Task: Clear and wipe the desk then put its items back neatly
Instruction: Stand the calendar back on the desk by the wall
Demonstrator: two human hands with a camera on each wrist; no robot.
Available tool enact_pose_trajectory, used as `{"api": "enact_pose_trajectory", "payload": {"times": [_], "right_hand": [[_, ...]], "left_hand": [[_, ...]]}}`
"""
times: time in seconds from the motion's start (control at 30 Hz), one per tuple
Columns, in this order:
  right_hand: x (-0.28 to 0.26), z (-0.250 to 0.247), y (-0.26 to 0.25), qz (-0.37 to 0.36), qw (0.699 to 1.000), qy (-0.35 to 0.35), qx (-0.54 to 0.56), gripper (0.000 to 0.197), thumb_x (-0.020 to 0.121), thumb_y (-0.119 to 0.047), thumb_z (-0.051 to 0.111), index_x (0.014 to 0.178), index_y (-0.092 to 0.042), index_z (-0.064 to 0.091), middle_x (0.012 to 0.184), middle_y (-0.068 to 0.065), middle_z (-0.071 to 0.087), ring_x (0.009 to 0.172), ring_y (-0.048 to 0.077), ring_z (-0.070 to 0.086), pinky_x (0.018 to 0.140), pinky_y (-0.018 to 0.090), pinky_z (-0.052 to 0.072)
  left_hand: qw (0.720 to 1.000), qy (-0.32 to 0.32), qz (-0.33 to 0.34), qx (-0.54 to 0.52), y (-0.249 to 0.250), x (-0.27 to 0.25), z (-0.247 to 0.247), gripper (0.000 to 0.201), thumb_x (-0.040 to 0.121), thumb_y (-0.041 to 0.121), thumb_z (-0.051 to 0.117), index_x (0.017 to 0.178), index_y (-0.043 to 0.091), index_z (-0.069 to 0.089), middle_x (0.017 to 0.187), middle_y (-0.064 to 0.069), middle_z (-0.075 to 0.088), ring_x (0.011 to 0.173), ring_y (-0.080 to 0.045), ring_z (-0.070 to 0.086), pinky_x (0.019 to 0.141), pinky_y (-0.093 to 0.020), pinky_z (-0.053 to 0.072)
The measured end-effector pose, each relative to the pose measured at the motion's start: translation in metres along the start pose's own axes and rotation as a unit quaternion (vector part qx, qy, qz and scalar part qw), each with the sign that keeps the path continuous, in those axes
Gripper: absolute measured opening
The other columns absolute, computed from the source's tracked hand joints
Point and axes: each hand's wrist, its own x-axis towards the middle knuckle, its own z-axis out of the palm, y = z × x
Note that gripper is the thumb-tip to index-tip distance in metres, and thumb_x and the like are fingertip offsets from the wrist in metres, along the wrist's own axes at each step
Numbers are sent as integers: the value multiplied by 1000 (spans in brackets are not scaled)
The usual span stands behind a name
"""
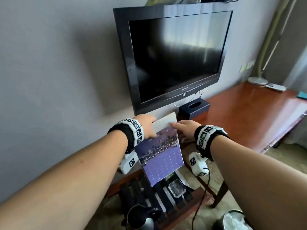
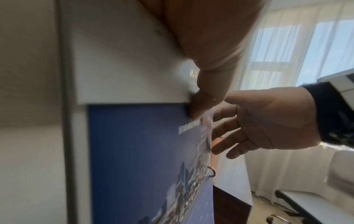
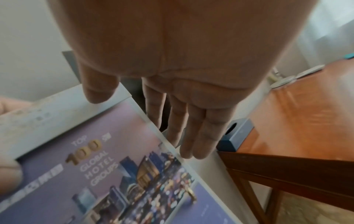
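My left hand [image 1: 149, 128] pinches the left edge of a small stack held in the air. The stack is a purple ring-bound hotel brochure [image 1: 162, 156] lying over a white folder [image 1: 164, 122]. The left thumb [image 2: 203, 103] presses on both covers. My right hand [image 1: 179, 128] is open, its straight fingers [image 3: 187, 128] lying along the stack's right edge. Whether they touch it I cannot tell. The stack hangs in front of the left end of the reddish wooden desk [image 1: 249, 117], where a dark tissue box [image 1: 193, 108] stands.
A black TV [image 1: 176, 53] hangs on the wall above the desk. A lamp base [image 1: 257, 80] and a remote [image 1: 275, 87] sit at the desk's far end. Below my arms are a slatted wooden rack holding a glass ashtray [image 1: 177, 188], a kettle [image 1: 141, 218] and a bin [image 1: 235, 219].
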Motion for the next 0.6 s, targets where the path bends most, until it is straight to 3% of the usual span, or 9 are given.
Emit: {"api": "enact_pose_trajectory", "payload": {"times": [0.03, 0.1, 0.17, 0.23, 0.3, 0.37, 0.47, 0.6], "right_hand": [[-15, -6, 6, 2, 1000, 20, 7, 56, 83, -76, 60, 108, -28, 72, 122, 15, 71, 103, 27, 70, 96, 48, 55], [-42, -15, 19, 18, 998, 54, 17, 57, 89, -70, 59, 122, -25, 70, 120, 7, 73, 107, 25, 68, 99, 43, 53], [-65, -26, 31, 34, 997, 71, 27, 66, 85, -74, 60, 128, -25, 68, 95, -9, 71, 89, 18, 67, 88, 36, 54], [-85, -39, 39, 50, 995, 84, 21, 73, 76, -83, 61, 125, -28, 70, 72, -18, 58, 71, 12, 57, 77, 33, 50], [-106, -56, 43, 57, 993, 99, 13, 77, 68, -89, 58, 115, -30, 73, 67, -17, 57, 72, 14, 57, 83, 39, 52], [-122, -75, 46, 52, 991, 121, 15, 78, 64, -93, 54, 101, -28, 76, 66, -11, 66, 72, 18, 61, 85, 43, 54], [-144, -105, 57, 40, 984, 168, 35, 70, 74, -87, 54, 89, -23, 77, 65, -7, 72, 67, 19, 64, 75, 41, 54], [-173, -154, 97, 36, 974, 215, 52, 65, 80, -84, 52, 88, -24, 77, 68, -3, 71, 67, 22, 65, 74, 44, 60]], "left_hand": [[1000, 2, 15, -2, 11, -4, -2, 36, 81, 35, 73, 74, 19, 41, 71, 2, 47, 74, -27, 50, 53, -30, 29], [999, 7, 38, -13, 32, -12, -6, 37, 78, 35, 74, 71, 20, 40, 70, 2, 47, 74, -28, 52, 57, -30, 33], [998, 7, 59, -30, 51, -16, -10, 35, 75, 34, 76, 71, 19, 44, 69, 2, 50, 74, -28, 54, 57, -30, 33], [996, 2, 83, -41, 69, -21, -14, 31, 74, 31, 77, 72, 19, 48, 70, 3, 52, 73, -26, 55, 57, -30, 33], [993, 7, 102, -52, 89, -25, -20, 29, 74, 30, 78, 73, 19, 51, 70, 3, 54, 70, -23, 56, 54, -28, 33], [990, 17, 125, -58, 114, -27, -26, 26, 74, 30, 78, 75, 18, 55, 72, 2, 58, 73, -24, 59, 55, -28, 37], [986, 18, 154, -60, 155, -26, -37, 22, 75, 28, 79, 86, 18, 62, 82, -1, 64, 79, -24, 62, 62, -31, 47], [980, 13, 175, -89, 218, -14, -42, 25, 73, 25, 80, 73, 22, 55, 75, 2, 61, 73, -21, 59, 57, -27, 40]]}}
